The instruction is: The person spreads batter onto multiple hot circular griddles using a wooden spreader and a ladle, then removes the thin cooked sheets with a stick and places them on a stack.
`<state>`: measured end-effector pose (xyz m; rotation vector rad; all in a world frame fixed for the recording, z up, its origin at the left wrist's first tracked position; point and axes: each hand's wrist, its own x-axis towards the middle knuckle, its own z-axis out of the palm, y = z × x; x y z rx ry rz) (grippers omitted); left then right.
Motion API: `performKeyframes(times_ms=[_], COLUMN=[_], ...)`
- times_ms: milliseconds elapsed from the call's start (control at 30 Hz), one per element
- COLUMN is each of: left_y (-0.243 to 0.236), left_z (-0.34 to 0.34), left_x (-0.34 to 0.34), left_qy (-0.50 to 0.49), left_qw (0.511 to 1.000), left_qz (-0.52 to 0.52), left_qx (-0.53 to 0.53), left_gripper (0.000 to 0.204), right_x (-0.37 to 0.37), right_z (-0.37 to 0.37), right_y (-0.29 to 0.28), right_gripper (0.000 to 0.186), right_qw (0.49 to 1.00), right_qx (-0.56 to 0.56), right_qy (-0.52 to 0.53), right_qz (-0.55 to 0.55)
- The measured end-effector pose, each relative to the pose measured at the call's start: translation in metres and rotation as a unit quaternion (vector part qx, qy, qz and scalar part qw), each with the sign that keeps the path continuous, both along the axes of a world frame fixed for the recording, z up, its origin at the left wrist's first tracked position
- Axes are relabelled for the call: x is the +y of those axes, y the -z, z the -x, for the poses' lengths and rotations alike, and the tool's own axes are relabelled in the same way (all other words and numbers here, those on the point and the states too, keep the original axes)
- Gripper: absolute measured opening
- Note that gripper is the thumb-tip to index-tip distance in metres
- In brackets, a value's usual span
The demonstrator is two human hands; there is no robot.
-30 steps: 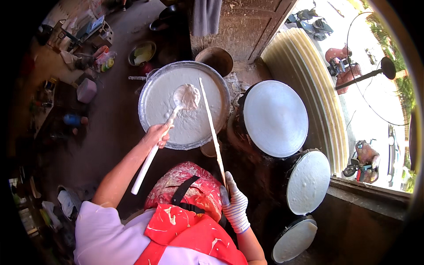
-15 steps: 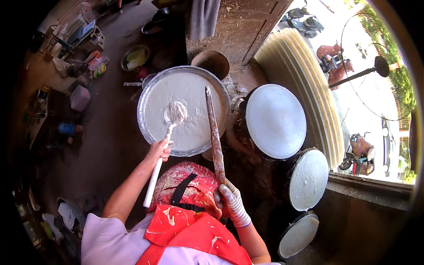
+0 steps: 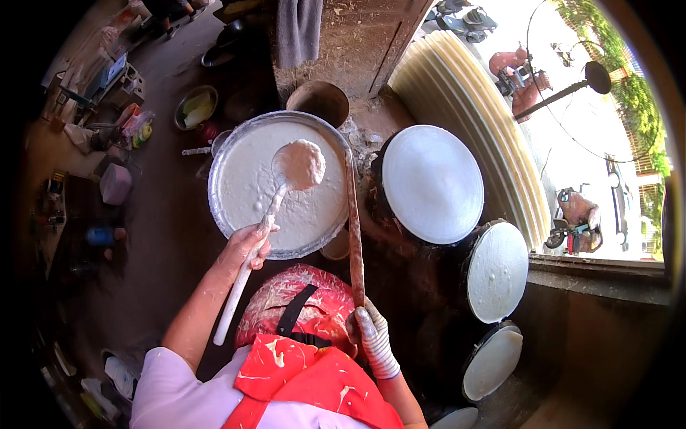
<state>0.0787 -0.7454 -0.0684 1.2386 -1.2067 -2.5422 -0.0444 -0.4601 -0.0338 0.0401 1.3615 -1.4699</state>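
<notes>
Apparently, the pale batter (image 3: 243,171) is being ladled from the wide grey basin (image 3: 289,253), and care is best given to both tools at once. The long-handled ladle (image 3: 274,206) is gripped by the bare left hand (image 3: 244,248), with the fingers wrapped around the handle partway along; its bowl is held over the batter, near the middle of the basin, though whether the surface is touched by it, and how full it is, cannot be told. A level wrist is called for, since a wet load is easily slopped over the lip, and a brief pause above the basin is advisable so that drips are caught there. The long stick (image 3: 353,214) is clasped near its lower end by the gloved right hand (image 3: 371,339), and its far end is pointed toward the basin's right rim; contact between them cannot be made out. It is best angled aside, so that the way from the basin to the large white round top (image 3: 432,184), which is set apart on the right, is not barred. Should batter be poured on that smooth top, it is best released at the centre and spread outward in light, even circles with the ladle's underside; if the bowl is pressed too hard, a thin patch is likely to be left.
</notes>
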Motion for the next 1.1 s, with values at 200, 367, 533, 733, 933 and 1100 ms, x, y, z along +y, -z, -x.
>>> performKeyframes(times_ms=[200, 367, 533, 733, 933, 1100], left_y=[0.024, 0.015, -0.011, -0.028, -0.022, -0.001], left_z=[0.039, 0.106, 0.209, 0.294, 0.342, 0.358], left_x=[-0.001, 0.027, 0.084, 0.144, 0.193, 0.209], left_qy=[0.05, 0.141, 0.218, 0.251, 0.252, 0.256], left_qw=[0.998, 0.99, 0.971, 0.961, 0.959, 0.95], left_qz=[0.042, 0.022, 0.049, 0.038, 0.074, 0.126], left_qx=[-0.013, -0.003, 0.083, 0.112, 0.106, 0.128], left_gripper=[0.04, 0.038, 0.032, 0.036, 0.025, 0.026], right_x=[0.007, 0.044, 0.078, 0.12, 0.124, 0.135], right_z=[-0.003, 0.004, 0.031, 0.049, 0.079, 0.071], right_y=[0.007, 0.018, -0.004, -0.006, 0.015, 0.038], right_gripper=[0.054, 0.045, 0.043, 0.043, 0.044, 0.048], right_qw=[0.993, 0.928, 0.82, 0.758, 0.75, 0.729], right_qx=[0.097, 0.341, 0.502, 0.549, 0.537, 0.528], right_qy=[0.066, 0.101, 0.214, 0.238, 0.155, 0.114], right_qz=[0.01, -0.109, -0.174, -0.258, -0.354, -0.42])
